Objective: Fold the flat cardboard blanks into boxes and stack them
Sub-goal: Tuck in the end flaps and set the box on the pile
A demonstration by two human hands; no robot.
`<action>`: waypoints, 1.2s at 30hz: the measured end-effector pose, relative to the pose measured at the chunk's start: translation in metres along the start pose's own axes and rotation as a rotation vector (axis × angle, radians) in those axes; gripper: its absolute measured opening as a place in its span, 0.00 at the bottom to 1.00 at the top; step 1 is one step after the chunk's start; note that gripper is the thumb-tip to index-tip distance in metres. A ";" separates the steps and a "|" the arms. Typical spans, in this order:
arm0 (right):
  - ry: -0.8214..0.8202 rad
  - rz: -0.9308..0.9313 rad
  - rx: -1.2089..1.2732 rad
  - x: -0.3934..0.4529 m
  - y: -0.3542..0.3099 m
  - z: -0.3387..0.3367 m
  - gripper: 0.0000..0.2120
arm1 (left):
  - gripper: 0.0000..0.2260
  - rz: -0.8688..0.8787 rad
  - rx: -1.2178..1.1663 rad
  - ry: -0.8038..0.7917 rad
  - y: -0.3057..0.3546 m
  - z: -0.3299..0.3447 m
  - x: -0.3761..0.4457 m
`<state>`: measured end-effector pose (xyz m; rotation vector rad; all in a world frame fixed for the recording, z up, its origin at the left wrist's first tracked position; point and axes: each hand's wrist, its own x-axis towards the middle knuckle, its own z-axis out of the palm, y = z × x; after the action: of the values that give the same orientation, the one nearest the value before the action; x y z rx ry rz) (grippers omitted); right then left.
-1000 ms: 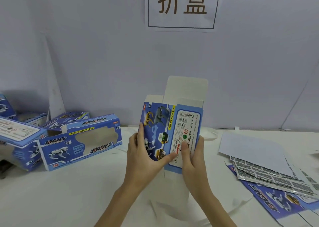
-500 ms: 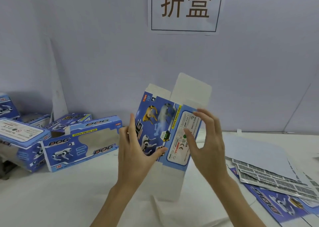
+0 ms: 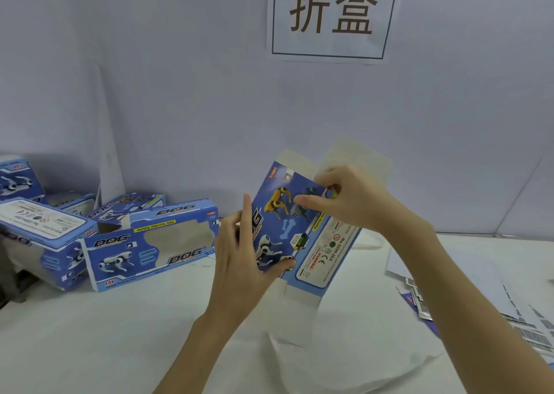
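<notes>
A white table is seen across the near field, backed by a pale wall on which a sign with two dark characters is fixed at top centre. At far left a group of folded boxes is laid on the table, blue with "DOG" lettering and window cut-outs; some are tilted against one another, and exact stacking cannot be told. At right, loose flat blanks are spread on the table, mostly white side up, with barcode strips showing at the near right edge.

A blank is held in the air above the table centre, between both hands. Its printed face is blue, with yellow, grey and white robot dogs, a bone, and a white warning label panel along its right side. Plain white flaps are seen at the far top and at the near bottom end. Its long axis is tilted, running from near bottom to far upper right, printed face turned toward the camera.

The left hand grasps the blank's left edge, thumb pressed on the print, fingers behind. The right hand pinches the top edge near the upper flap, fingers curled.
</notes>
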<state>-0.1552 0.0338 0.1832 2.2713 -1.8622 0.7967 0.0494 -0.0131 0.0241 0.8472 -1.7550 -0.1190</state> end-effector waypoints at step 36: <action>0.598 -0.011 -0.050 -0.036 0.020 0.059 0.11 | 0.34 -0.006 0.197 -0.203 -0.008 -0.004 -0.014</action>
<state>-0.1585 0.0378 0.1112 1.7376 -1.5594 1.2379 0.0581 -0.0096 0.0103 1.0112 -1.9781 -0.0375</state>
